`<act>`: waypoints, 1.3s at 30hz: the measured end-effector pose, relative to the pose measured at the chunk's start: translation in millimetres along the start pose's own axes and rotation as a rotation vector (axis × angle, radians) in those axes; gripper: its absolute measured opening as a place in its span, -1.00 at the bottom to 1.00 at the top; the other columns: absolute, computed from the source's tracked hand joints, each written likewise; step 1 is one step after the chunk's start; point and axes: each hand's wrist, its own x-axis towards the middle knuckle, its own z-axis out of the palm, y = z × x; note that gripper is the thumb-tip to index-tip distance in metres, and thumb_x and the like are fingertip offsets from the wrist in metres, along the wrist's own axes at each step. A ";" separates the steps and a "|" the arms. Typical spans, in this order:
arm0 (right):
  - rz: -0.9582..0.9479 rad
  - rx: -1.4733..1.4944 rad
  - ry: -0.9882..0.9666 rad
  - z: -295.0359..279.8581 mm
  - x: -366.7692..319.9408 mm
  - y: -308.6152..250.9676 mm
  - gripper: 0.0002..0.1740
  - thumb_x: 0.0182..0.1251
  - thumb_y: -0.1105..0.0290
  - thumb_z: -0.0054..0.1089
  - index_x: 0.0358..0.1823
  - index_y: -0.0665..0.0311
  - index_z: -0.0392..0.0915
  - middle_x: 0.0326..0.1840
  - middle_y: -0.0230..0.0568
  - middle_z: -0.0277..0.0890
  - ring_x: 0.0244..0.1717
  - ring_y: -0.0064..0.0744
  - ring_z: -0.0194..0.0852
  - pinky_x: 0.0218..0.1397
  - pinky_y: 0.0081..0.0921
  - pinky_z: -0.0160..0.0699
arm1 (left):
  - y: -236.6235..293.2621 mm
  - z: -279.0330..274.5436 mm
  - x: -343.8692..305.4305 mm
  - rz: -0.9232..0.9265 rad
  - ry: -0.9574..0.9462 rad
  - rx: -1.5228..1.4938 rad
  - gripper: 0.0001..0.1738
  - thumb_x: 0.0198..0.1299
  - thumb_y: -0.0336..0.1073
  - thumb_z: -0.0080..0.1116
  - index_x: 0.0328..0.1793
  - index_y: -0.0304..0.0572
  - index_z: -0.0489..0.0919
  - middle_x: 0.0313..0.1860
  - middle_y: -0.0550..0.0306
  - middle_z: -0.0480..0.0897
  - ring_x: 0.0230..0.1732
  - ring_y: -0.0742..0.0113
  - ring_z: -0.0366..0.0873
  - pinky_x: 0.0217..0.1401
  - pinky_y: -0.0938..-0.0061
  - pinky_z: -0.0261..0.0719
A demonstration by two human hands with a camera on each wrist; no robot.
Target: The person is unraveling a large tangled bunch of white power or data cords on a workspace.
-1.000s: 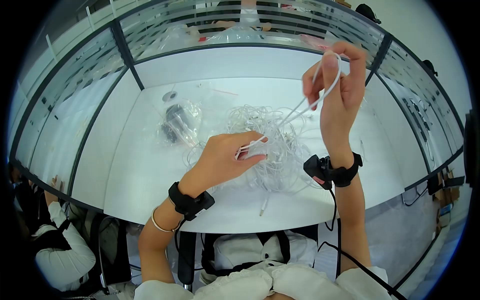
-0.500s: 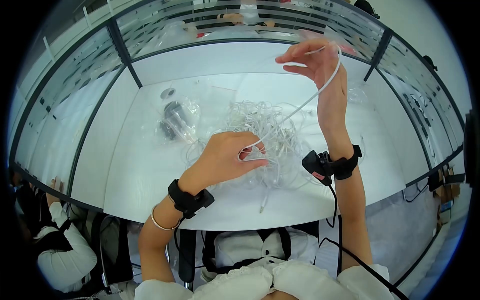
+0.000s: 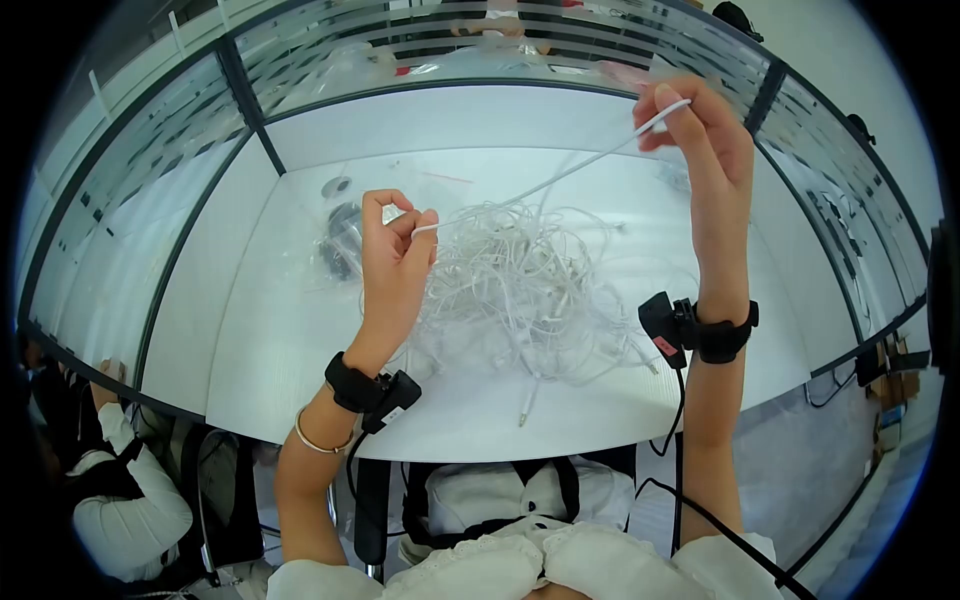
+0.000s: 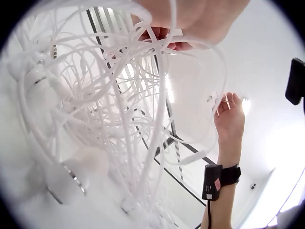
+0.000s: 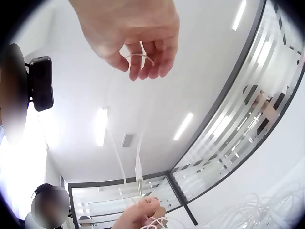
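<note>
A white cable [image 3: 570,175] runs in a nearly straight line between my two raised hands. My left hand [image 3: 392,265] pinches it between thumb and fingers, over the left side of the tangled pile of white cables [image 3: 530,290]. Higher up and to the right, my right hand [image 3: 715,150] holds the other stretch of it with curled fingers. The right wrist view shows a bit of cable crossing the right fingers [image 5: 136,71], and a metal-tipped plug [image 5: 138,171] hanging near the left hand. Loose strands cover much of the left wrist view.
Left of the pile lies a clear plastic bag with a dark coil [image 3: 343,240] inside. One cable plug [image 3: 523,418] points toward the front edge of the white table [image 3: 290,390]. Low white partitions with striped glass [image 3: 420,60] enclose the table, and other people sit beyond.
My left hand has risen off the front of the pile and tilted upright. My right hand swung left, then back right. The cable between them went from a doubled loop to a straighter line.
</note>
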 end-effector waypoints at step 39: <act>-0.043 -0.507 -0.639 50.8 -31.5 -14.8 -0.69 0.40 0.23 0.04 0.03 0.24 0.54 -0.03 -0.21 0.55 -0.05 -0.24 0.52 0.00 -0.41 0.48 | -8.5 11.0 -4.4 0.084 -0.121 0.353 -0.81 0.18 -0.48 0.25 -0.10 -0.22 0.52 -0.55 0.24 0.54 -0.64 0.62 0.43 -0.59 0.67 0.32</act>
